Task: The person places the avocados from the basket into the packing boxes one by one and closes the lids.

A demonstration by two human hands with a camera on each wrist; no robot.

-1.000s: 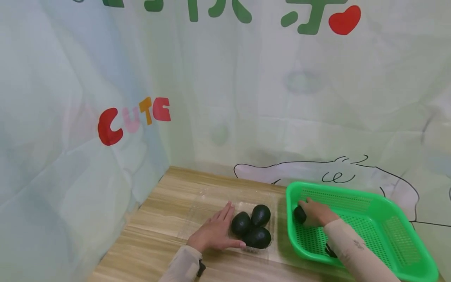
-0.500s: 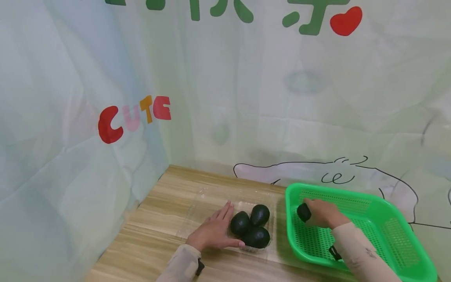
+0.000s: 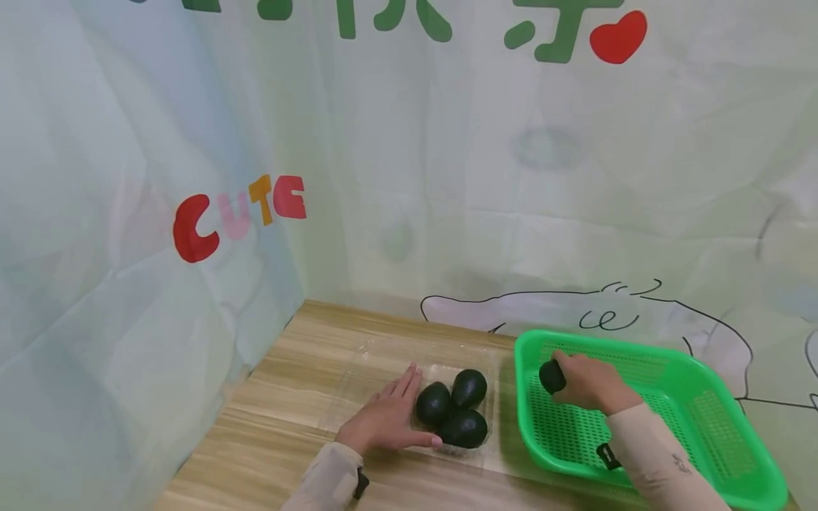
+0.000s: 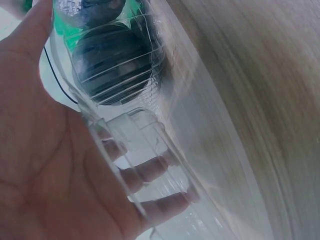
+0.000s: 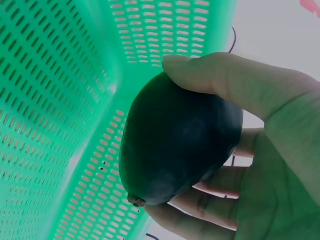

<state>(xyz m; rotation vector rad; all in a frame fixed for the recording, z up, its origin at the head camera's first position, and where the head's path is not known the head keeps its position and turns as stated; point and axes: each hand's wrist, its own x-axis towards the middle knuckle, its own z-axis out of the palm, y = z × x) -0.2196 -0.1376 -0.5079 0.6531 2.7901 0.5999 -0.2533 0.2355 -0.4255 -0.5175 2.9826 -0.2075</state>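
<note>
In the head view, a clear plastic clamshell box (image 3: 441,458) lies unfolded on the table with three dark avocados (image 3: 469,388) grouped in its right half. My left hand (image 3: 386,419) rests against the box beside them, fingers fairly straight and thumb toward the near edge. The left wrist view has those fingers (image 4: 150,170) showing through the clear plastic. Over the left part of a green basket (image 3: 565,465), my right hand (image 3: 591,383) grips another avocado (image 3: 552,376). Seen from the right wrist, thumb and fingers curl round this avocado (image 5: 180,140), its stem end exposed.
The basket has perforated walls and a raised rim, and it stands to the right of the box. A wood-grain table (image 3: 255,426) lies beneath everything. Printed fabric sheets (image 3: 409,213) hang close behind and along the left side.
My right hand has raised the avocado from near the basket's left wall and shifted slightly right. My left hand and the three boxed avocados stay in place.
</note>
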